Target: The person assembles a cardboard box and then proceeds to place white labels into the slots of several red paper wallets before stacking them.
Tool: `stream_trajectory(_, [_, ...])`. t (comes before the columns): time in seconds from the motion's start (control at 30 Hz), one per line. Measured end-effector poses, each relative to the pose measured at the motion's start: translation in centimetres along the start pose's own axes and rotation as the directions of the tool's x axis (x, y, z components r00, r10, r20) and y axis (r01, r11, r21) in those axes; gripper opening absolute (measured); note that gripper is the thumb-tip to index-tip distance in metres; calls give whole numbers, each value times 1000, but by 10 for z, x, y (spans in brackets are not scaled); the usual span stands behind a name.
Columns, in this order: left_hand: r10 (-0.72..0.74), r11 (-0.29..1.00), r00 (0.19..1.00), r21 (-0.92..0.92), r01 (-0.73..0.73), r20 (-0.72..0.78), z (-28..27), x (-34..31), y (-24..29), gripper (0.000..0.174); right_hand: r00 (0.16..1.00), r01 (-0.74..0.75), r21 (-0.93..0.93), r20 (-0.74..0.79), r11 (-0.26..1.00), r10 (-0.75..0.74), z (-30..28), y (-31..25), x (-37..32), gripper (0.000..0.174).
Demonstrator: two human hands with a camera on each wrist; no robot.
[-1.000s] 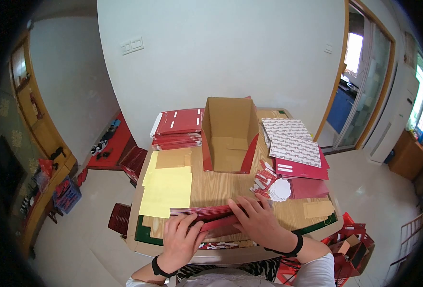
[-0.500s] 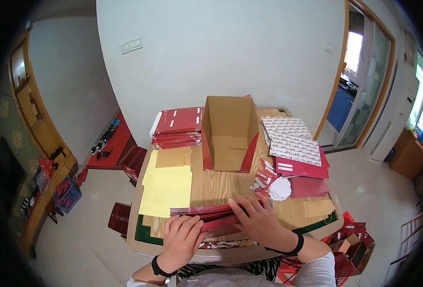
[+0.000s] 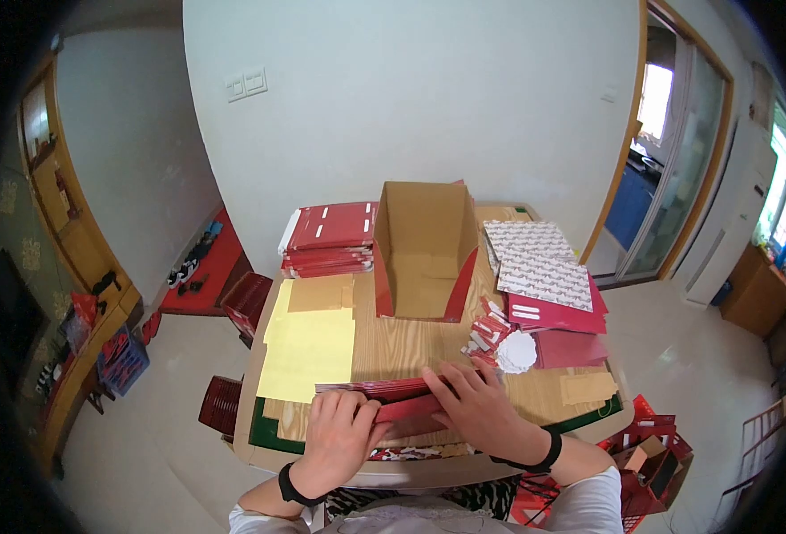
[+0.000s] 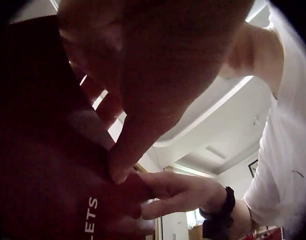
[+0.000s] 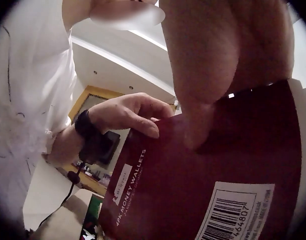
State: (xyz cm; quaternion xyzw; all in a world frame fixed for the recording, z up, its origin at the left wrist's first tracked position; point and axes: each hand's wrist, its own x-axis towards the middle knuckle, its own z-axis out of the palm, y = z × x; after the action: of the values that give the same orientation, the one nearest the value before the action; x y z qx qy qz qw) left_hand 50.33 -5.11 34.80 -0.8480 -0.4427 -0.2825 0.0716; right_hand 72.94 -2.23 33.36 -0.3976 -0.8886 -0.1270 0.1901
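Note:
A stack of dark red card packs (image 3: 402, 390) stands on edge at the table's near side. My left hand (image 3: 338, 440) grips its left part, fingers over the top edge. At the right part, my right hand (image 3: 482, 411) holds it with the fingers over the top and the thumb on the near face. The left wrist view shows the left thumb pressing the red face (image 4: 48, 150). In the right wrist view, the near red pack (image 5: 168, 165) carries white "MONEY WALLETS" print and a barcode label (image 5: 237, 212).
An open cardboard box (image 3: 424, 294) stands mid-table, with stacked red packs (image 3: 332, 227) to its left. Yellow sheets (image 3: 308, 356) lie at left. Patterned sheets (image 3: 544, 276), small red-and-white pieces (image 3: 489, 331) and round white labels (image 3: 515, 353) lie at right.
The left hand has shifted slightly right and up along the stack, its fingers bent more closely over the top edge. The right hand keeps its hold.

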Motion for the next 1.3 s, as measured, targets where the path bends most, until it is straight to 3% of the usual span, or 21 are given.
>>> stream_trajectory(0.47, [23,998,997,51,-27,78,11,-5,-6,31,994,106,147,-31,983,-103,-11,17,7,51])
stream_trajectory(0.57, [14,998,995,58,-20,95,8,-3,-5,30,949,-73,375,312,924,-51,-29,41,16,45])
stream_trajectory(0.67, [5,998,995,68,-12,98,9,-2,-4,30,921,-208,470,390,858,10,-34,64,18,38])
stream_trajectory(0.8, [2,997,996,73,-9,94,10,-3,-4,30,833,-325,512,553,795,-16,-30,83,27,32])
stream_trajectory(1.0, [31,997,991,70,-40,128,8,-6,-5,27,890,-240,539,454,808,-38,-11,94,25,32])
stream_trajectory(1.17, [78,997,980,-25,-75,182,9,-19,-8,24,900,-268,507,436,819,25,-6,93,30,30])
stream_trajectory(1.3, [88,993,989,-85,-78,116,-7,-28,-10,26,925,-274,499,371,822,83,0,91,28,27])
